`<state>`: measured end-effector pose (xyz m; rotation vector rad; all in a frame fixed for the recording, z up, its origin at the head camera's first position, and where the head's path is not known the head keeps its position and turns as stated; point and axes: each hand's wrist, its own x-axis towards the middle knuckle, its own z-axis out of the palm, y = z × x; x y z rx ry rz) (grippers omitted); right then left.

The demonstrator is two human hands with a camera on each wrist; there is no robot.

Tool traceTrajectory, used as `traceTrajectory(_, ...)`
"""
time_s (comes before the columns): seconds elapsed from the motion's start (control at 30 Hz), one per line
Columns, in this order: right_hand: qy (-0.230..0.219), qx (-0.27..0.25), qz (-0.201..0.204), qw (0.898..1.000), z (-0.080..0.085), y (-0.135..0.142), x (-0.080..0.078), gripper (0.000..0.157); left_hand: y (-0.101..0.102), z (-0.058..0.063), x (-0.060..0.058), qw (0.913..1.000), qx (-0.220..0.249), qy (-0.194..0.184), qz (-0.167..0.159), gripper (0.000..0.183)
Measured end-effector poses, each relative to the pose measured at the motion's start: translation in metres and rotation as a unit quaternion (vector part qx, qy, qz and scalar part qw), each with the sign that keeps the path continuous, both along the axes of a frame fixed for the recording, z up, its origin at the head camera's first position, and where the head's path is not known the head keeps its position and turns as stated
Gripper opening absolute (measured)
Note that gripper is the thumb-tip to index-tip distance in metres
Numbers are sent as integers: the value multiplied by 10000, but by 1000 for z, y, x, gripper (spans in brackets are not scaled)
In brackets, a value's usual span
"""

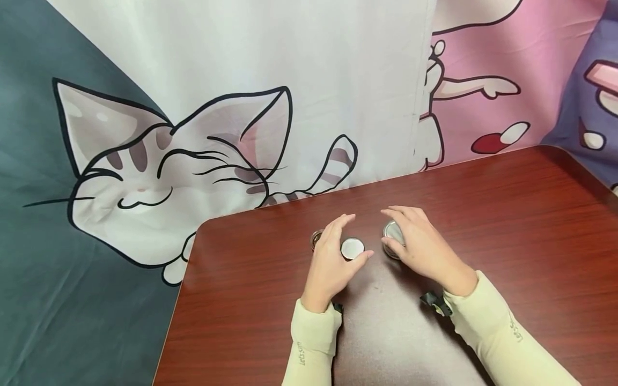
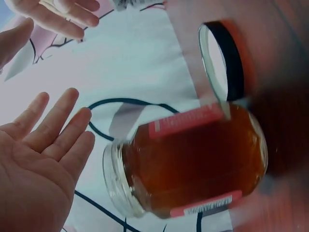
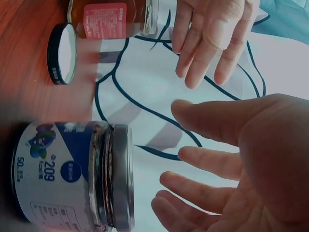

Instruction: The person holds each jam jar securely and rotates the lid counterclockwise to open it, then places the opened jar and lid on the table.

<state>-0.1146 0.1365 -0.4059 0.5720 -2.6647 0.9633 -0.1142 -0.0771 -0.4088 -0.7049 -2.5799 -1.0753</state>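
Observation:
A glass jar (image 2: 188, 164) of amber contents with pink-red labels stands upright on the table, its mouth uncovered; in the head view my left hand (image 1: 330, 262) mostly hides it. Its black-rimmed lid (image 1: 352, 248) lies beside it with the white inside facing up, between my left thumb and fingers in that view. My left hand is raised, fingers apart and holding nothing. To the right stands a jar with a blue-and-white label (image 3: 58, 169) showing fruit, closed by a silver lid (image 3: 123, 179). My right hand (image 1: 425, 246) hovers at that jar's lid, fingers spread and holding nothing.
The reddish-brown wooden table (image 1: 507, 241) has its back edge against a hanging cloth (image 1: 314, 64) printed with a cartoon cat. Dark straps with devices (image 1: 436, 304) sit at the wrists, by the pale sleeves (image 1: 487, 316).

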Motion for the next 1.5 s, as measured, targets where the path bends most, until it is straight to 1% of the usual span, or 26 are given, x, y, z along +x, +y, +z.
traceTrajectory(0.1, -47, 47, 21, 10000, -1, 3, -1, 54, 5, 0, 0, 9999, -36, 48, -108, 75)
traceTrajectory(0.23, -11, 85, 31, 10000, -3, 5, -2, 55, 10, -4, -1, 9996, -158, 153, -194, 75)
traceTrajectory(0.37, 0, 124, 53, 9999, -3, 7, -3, 56, 16, -10, -1, 9995, -199, 40, -245, 75)
traceTrajectory(0.5, -52, 148, 82, 9998, -4, 9, -4, 58, 21, -14, 0, 9994, -282, -21, -193, 76)
traceTrajectory(0.63, -88, 158, 75, 9998, -4, 10, -5, 59, 24, -16, 0, 9992, -398, 6, -65, 77)
traceTrajectory(0.77, -165, 202, 85, 9996, -5, 10, -5, 59, 26, -19, 1, 9990, -424, -127, 43, 77)
traceTrajectory(0.87, -254, 242, 79, 9994, -6, 9, -5, 60, 28, -21, 1, 9985, -457, -297, 106, 78)
traceTrajectory(1.03, -397, 316, 50, 9987, -6, 9, -5, 63, 34, -25, 3, 9956, -662, -609, 258, 77)
traceTrajectory(1.17, -413, 392, 68, 9984, -7, 9, -5, 65, 39, -26, 5, 9937, -794, -699, 372, 77)
traceTrajectory(1.33, -474, 438, 39, 9979, -8, 8, -5, 64, 41, -27, 5, 9931, -829, -731, 398, 78)
traceTrajectory(1.5, -625, 473, -26, 9969, -9, 7, -5, 61, 43, -29, 3, 9912, -841, -960, 347, 80)
